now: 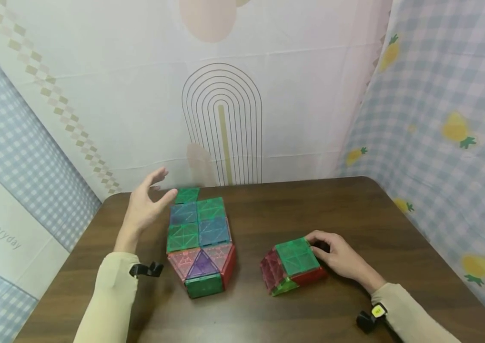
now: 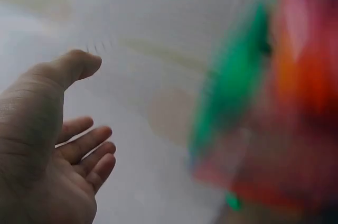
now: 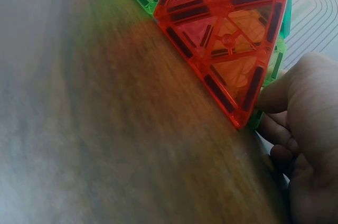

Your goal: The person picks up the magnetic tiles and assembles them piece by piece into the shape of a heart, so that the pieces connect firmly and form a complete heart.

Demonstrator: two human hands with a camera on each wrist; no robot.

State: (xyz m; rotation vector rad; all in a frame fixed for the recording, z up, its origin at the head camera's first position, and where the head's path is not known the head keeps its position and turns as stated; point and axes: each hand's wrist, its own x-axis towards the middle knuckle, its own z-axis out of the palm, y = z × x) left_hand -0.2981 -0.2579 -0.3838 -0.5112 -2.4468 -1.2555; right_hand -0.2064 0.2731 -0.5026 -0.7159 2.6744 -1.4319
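Observation:
My left hand (image 1: 143, 209) is raised beside the far left of a larger magnetic-tile structure (image 1: 199, 238), its fingers spread and holding nothing. That structure has green and blue squares on top and pink and purple triangles sloping to a green front. Blurred tiles (image 2: 285, 102) fill the right of the left wrist view. Farther right stands a smaller magnetic-tile block (image 1: 297, 257) with a green top and red sides. My right hand (image 1: 340, 255) grips its right end. Up close, the right thumb and fingers (image 3: 277, 94) curl at a green tile edge beside the red triangles.
Both structures stand on a dark wooden table (image 1: 247, 314), with bare wood between them. A single green square tile (image 1: 187, 195) juts from the larger structure's far end. Patterned cloth (image 1: 302, 109) hangs behind the table, and checked cloth (image 1: 439, 157) at its right side.

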